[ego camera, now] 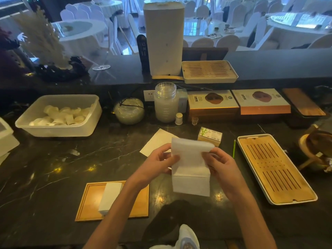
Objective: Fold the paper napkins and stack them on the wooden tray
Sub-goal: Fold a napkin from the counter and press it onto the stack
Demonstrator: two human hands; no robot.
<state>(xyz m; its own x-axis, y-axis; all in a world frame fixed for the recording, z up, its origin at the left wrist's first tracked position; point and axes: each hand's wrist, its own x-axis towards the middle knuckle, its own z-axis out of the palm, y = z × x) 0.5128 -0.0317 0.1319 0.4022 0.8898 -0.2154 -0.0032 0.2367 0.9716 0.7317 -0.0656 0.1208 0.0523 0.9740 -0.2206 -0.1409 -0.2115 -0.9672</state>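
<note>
A white paper napkin (190, 169) hangs above the dark counter, its top part bent over. My left hand (158, 163) pinches its left edge and my right hand (221, 165) pinches its right edge. Behind it an unfolded napkin (154, 141) lies flat on the counter. The flat wooden tray (89, 200) sits at the lower left, partly under my left forearm, with a small stack of folded napkins (109, 197) on it.
A slatted bamboo tea tray (274, 169) lies at the right, a green pen (234, 149) beside it. A small napkin box (210, 136) stands behind the napkin. A plastic tub (59, 115), a glass bowl (129, 111) and a jar (166, 102) line the back.
</note>
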